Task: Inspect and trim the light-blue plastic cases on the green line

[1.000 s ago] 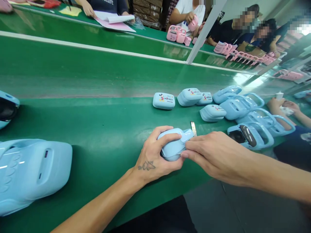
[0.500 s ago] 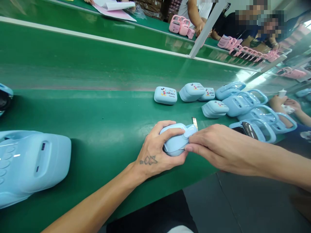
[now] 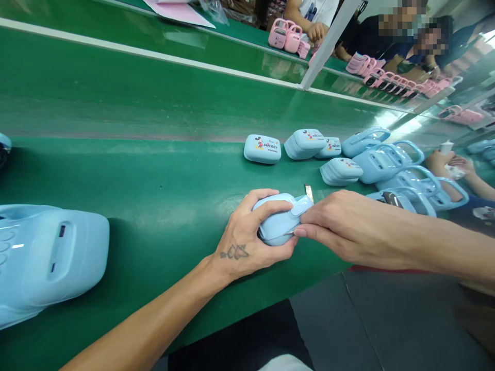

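Note:
My left hand is wrapped round a small light blue plastic casing, holding it on its side just over the green bench. My right hand meets the casing's right end, thumb and forefinger pinched together. From that pinch a thin metal blade tip reaches the seam along the casing's lower side. Most of this blade is hidden by the fingers. Just behind the casing a flat metal strip shows; whether it is joined to the tool I cannot tell.
Light blue rounded covers with a cartoon print lie behind my hands. Several blue handled casings are grouped at right, near another person's hands. A large blue casing is at left. Across the divider, people handle pink casings.
The view has shifted slightly, so everything sits a little higher and further left. Both hands keep their hold on the casing and the blade, with hardly any movement between them.

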`<state>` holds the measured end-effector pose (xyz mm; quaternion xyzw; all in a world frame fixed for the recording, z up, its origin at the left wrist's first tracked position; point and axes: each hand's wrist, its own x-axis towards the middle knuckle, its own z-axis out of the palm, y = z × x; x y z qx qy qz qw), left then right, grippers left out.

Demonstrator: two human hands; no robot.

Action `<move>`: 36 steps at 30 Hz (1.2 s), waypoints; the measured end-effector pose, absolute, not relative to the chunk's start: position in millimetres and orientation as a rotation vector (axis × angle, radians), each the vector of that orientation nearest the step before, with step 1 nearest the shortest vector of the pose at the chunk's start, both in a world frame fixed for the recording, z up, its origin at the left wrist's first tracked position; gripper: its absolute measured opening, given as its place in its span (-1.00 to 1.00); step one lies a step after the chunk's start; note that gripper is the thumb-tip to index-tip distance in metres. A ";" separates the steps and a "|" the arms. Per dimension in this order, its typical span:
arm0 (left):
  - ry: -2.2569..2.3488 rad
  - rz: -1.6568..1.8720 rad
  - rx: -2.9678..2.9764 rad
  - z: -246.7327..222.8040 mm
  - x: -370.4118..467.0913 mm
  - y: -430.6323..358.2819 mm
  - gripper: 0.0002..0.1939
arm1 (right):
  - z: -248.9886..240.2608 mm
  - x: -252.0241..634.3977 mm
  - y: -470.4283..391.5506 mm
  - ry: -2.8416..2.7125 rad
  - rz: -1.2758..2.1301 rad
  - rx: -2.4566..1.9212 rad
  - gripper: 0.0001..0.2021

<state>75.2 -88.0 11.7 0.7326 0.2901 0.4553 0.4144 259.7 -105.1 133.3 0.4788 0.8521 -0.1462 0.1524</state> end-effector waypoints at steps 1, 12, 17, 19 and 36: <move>0.729 1.145 1.840 11.7 75.4 -88.0 -0.54 | 133.5 259.7 -104.8 2.441 -0.420 1.368 -0.54; 0.726 1.127 1.855 10.8 75.6 -89.1 -0.55 | 132.1 262.5 -101.5 2.343 -0.306 1.309 -0.45; 0.725 1.132 1.905 8.4 76.9 -90.7 -0.56 | 128.6 264.5 -99.5 2.355 -0.242 1.323 -0.46; 0.702 1.139 1.965 6.9 78.2 -93.0 -0.56 | 128.1 264.7 -102.5 2.322 -0.249 1.284 -0.49; 0.711 1.244 1.946 2.0 81.8 -89.4 -0.59 | 141.0 238.2 -90.2 2.045 -0.285 1.394 -0.51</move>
